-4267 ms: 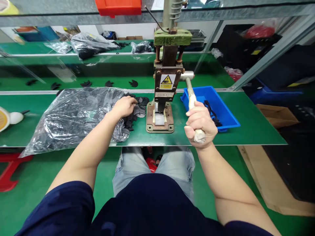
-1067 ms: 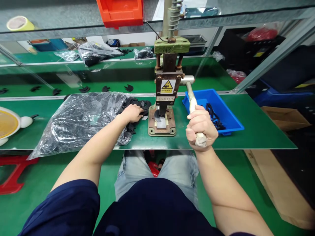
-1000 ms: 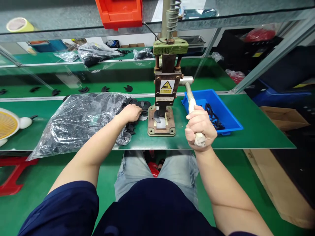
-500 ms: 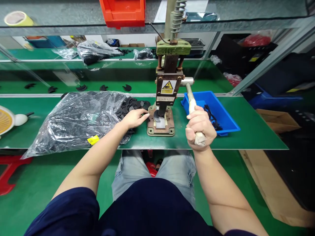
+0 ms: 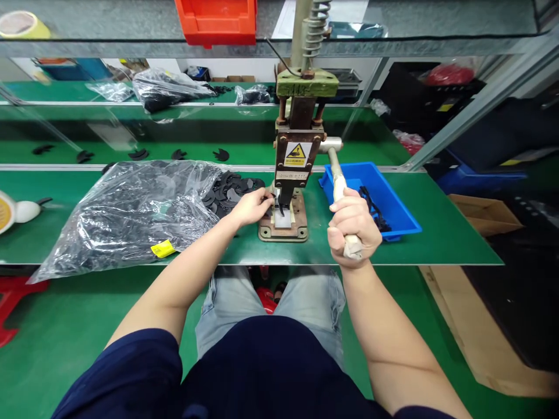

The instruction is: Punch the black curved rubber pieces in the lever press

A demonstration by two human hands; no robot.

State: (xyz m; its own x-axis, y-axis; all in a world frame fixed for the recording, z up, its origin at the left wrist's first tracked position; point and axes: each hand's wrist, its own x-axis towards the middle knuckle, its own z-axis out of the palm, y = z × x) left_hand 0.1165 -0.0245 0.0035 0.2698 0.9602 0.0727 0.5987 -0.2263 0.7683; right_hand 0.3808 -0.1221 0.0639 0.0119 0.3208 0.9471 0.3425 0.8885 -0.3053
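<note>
My left hand [image 5: 251, 208] is at the left side of the press base [image 5: 293, 234], its thumb and fingers closed on the edge of a small black curved piece [image 5: 282, 210]. That piece stands tilted under the dark ram of the hand press [image 5: 283, 195]; my fingertips partly hide it. With my right hand [image 5: 355, 230] I grip the wrapped lever [image 5: 338, 176] of the hand press [image 5: 283, 135], fingers wrapped round its lower end. Beside my left hand, loose black curved pieces [image 5: 227, 191] spill from a clear plastic bag [image 5: 131, 203].
A blue bin [image 5: 399, 201] holding dark parts stands right of the press. Several black pieces [image 5: 138, 154] lie in a row behind the bag. An orange bin [image 5: 217, 23] hangs from the shelf above. At the far left is a white and yellow object [image 5: 24, 212].
My left hand has moved right, closer to the ram, and its fingers have closed on the black piece. The piece has turned from flat to tilted. The lever and my right hand stay put.
</note>
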